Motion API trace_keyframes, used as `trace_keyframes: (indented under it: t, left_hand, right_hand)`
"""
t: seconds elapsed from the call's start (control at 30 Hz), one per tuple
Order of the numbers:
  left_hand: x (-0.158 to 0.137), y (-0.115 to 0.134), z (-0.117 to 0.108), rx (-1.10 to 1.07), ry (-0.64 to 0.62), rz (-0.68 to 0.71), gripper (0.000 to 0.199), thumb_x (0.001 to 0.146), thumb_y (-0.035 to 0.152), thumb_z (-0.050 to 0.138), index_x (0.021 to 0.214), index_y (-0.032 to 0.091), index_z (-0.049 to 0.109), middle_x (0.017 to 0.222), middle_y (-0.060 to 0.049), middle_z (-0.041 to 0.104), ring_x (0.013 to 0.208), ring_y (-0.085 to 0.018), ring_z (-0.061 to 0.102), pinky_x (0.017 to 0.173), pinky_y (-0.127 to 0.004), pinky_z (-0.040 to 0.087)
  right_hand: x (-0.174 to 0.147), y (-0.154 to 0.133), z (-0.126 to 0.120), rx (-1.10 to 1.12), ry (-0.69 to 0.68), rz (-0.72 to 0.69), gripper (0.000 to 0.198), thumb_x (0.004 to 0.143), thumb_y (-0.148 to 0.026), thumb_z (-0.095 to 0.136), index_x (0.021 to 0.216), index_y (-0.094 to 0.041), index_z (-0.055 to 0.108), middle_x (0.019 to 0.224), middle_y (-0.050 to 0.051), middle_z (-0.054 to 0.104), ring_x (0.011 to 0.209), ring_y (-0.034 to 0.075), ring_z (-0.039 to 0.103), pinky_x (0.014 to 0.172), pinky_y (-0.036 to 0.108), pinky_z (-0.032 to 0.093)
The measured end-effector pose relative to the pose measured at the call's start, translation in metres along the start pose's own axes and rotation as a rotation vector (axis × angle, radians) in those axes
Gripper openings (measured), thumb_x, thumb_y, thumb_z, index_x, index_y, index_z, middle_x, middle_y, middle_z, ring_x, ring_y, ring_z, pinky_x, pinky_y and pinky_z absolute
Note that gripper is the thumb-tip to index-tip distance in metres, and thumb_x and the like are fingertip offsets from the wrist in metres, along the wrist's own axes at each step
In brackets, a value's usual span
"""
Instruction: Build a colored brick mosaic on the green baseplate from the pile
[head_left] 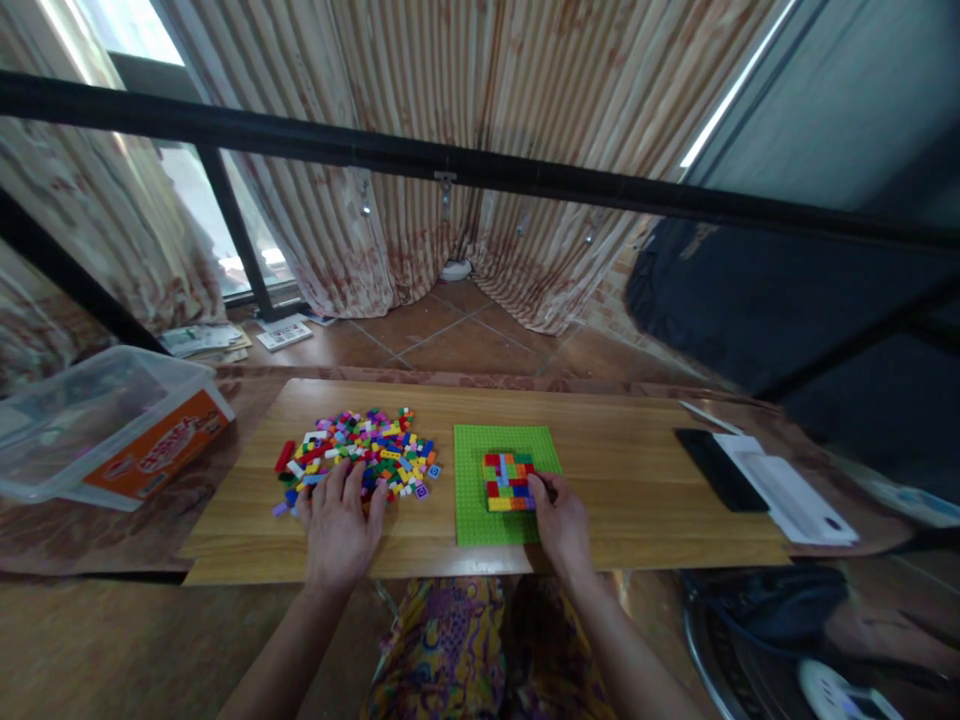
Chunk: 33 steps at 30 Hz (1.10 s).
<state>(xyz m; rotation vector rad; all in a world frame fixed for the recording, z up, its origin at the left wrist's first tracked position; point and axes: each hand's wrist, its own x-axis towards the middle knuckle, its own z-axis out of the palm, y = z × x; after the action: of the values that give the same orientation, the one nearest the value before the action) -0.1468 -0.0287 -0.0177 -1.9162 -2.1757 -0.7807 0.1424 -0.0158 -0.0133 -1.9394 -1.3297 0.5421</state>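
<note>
My left hand (341,515) lies palm down with its fingers apart at the near edge of a pile of loose toy bricks (367,438) in many colours. Its fingertips touch the bricks; whatever is under them is hidden. A green baseplate (472,440) lies to the right of the pile. On it stands a low block of toy bricks (510,485) in red, blue, green, yellow and orange. At the block's right side is my right hand (562,520), thumb against the edge and the other fingers curled, partly hidden.
A wooden board (622,440) carries the bricks and baseplate. At left stands a clear plastic box (120,430) with an orange label. A black phone-like slab (720,468) and a white tray-like box (795,500) lie at right. A black metal bar (480,170) crosses above.
</note>
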Motion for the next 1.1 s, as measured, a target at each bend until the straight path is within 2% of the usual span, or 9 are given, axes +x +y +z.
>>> trace_keyframes:
  t: [0.13, 0.23, 0.4, 0.6, 0.67, 0.77, 0.83, 0.97, 1.1]
  left_hand:
    - [0.000, 0.000, -0.001, -0.016, 0.005, 0.000, 0.047, 0.093, 0.044, 0.041, 0.123, 0.015, 0.061, 0.130, -0.018, 0.059, 0.119, -0.034, 0.051, 0.108, -0.051, 0.026]
    - [0.000, 0.000, -0.002, 0.006, 0.016, 0.003, 0.048, 0.093, 0.044, 0.041, 0.122, 0.012, 0.061, 0.130, -0.019, 0.059, 0.119, -0.034, 0.052, 0.107, -0.052, 0.026]
    - [0.000, 0.000, -0.002, 0.034, 0.007, 0.016, 0.048, 0.094, 0.044, 0.040, 0.121, 0.011, 0.062, 0.130, -0.018, 0.060, 0.118, -0.035, 0.052, 0.105, -0.052, 0.029]
    - [-0.001, 0.000, -0.002, -0.002, 0.023, -0.002, 0.045, 0.094, 0.044, 0.042, 0.122, 0.014, 0.061, 0.130, -0.017, 0.060, 0.119, -0.033, 0.052, 0.106, -0.052, 0.029]
    - [-0.001, 0.001, -0.003, -0.005, 0.012, -0.007, 0.044, 0.093, 0.043, 0.043, 0.121, 0.014, 0.062, 0.130, -0.017, 0.060, 0.120, -0.034, 0.052, 0.106, -0.052, 0.029]
    - [-0.002, 0.001, -0.002, 0.001, -0.004, -0.005, 0.044, 0.093, 0.043, 0.043, 0.122, 0.014, 0.062, 0.131, -0.017, 0.060, 0.121, -0.034, 0.051, 0.106, -0.053, 0.029]
    - [-0.002, 0.001, -0.002, 0.002, -0.006, -0.001, 0.044, 0.093, 0.042, 0.043, 0.122, 0.014, 0.061, 0.132, -0.017, 0.059, 0.122, -0.034, 0.051, 0.106, -0.054, 0.029]
    - [-0.003, 0.000, -0.001, -0.015, -0.004, -0.006, 0.043, 0.093, 0.042, 0.045, 0.123, 0.015, 0.061, 0.132, -0.016, 0.059, 0.121, -0.034, 0.052, 0.107, -0.055, 0.029]
    - [-0.003, 0.000, 0.000, -0.036, -0.008, -0.013, 0.042, 0.093, 0.041, 0.047, 0.123, 0.016, 0.061, 0.131, -0.016, 0.060, 0.122, -0.033, 0.052, 0.106, -0.054, 0.030]
  right_hand:
    - [0.004, 0.000, -0.006, -0.013, -0.048, -0.011, 0.052, 0.085, -0.059, 0.041, 0.095, -0.017, 0.070, 0.089, 0.010, 0.074, 0.082, 0.024, 0.066, 0.072, 0.034, 0.045]
    - [0.008, 0.003, -0.010, 0.036, -0.095, 0.033, 0.060, 0.087, -0.064, 0.033, 0.091, -0.017, 0.071, 0.085, 0.012, 0.073, 0.080, 0.025, 0.067, 0.070, 0.033, 0.045]
    - [0.014, 0.010, -0.011, 0.119, -0.098, 0.082, 0.064, 0.086, -0.066, 0.031, 0.087, -0.018, 0.073, 0.091, 0.014, 0.074, 0.084, 0.024, 0.068, 0.075, 0.034, 0.047]
    - [0.014, 0.015, -0.014, 0.151, -0.077, 0.049, 0.061, 0.085, -0.066, 0.034, 0.087, -0.016, 0.071, 0.086, 0.013, 0.074, 0.076, 0.024, 0.065, 0.072, 0.034, 0.047]
    - [0.010, 0.007, -0.015, 0.140, 0.011, 0.040, 0.057, 0.086, -0.063, 0.038, 0.089, -0.015, 0.069, 0.084, 0.013, 0.073, 0.074, 0.023, 0.064, 0.070, 0.034, 0.046]
    - [-0.001, -0.017, -0.011, 0.158, 0.162, -0.073, 0.047, 0.087, -0.055, 0.045, 0.098, -0.015, 0.067, 0.093, 0.013, 0.071, 0.083, 0.022, 0.063, 0.074, 0.032, 0.046]
    - [-0.009, -0.037, -0.001, 0.194, 0.083, -0.198, 0.041, 0.088, -0.049, 0.046, 0.102, -0.017, 0.066, 0.097, 0.010, 0.070, 0.083, 0.020, 0.062, 0.075, 0.031, 0.047]
    - [-0.016, -0.068, 0.030, 0.069, -0.134, -0.444, 0.026, 0.088, -0.029, 0.047, 0.101, -0.019, 0.067, 0.098, 0.008, 0.068, 0.092, 0.019, 0.061, 0.083, 0.033, 0.048]
    - [0.001, -0.084, 0.060, -0.081, -0.246, -0.615, 0.040, 0.084, -0.009, 0.039, 0.112, -0.019, 0.066, 0.109, 0.009, 0.066, 0.104, 0.020, 0.059, 0.094, 0.033, 0.046]
